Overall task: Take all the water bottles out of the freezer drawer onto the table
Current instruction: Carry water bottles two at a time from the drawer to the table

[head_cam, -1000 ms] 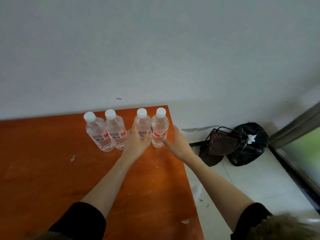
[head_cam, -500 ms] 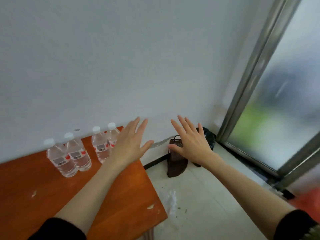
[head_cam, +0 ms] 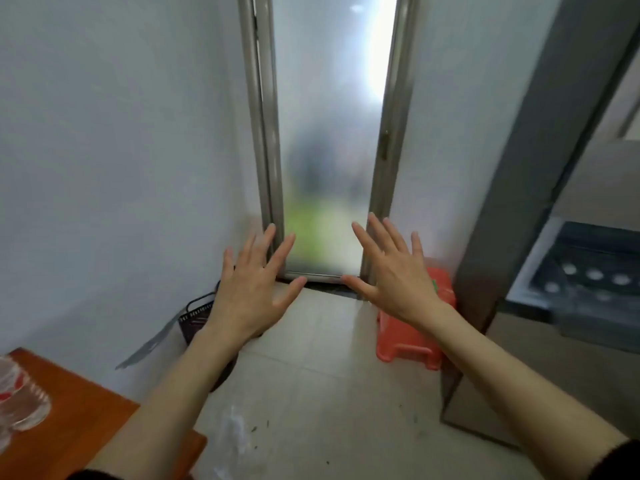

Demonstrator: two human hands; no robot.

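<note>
The view has swung right since half a second ago: the four bottles that stood in a row on the desk (head_cam: 86, 417) have slid almost out of frame, and only the base of one water bottle (head_cam: 20, 400) shows at the far left edge, standing on the orange top. Moving right, the left hand (head_cam: 251, 289) hangs in the air over the floor, fingers (head_cam: 266, 242) spread straight and holding nothing, as it was a moment earlier. The right hand (head_cam: 394, 275) matches it, fingers wide and empty, now in front of a red stool (head_cam: 408, 344) rather than the dark bag seen before. At the far right the freezer drawer (head_cam: 585, 282) has come into sight, pulled out, with several pale round caps blurred inside. That suggests more bottles wait there, so the person is likely turning back for another pair.
</note>
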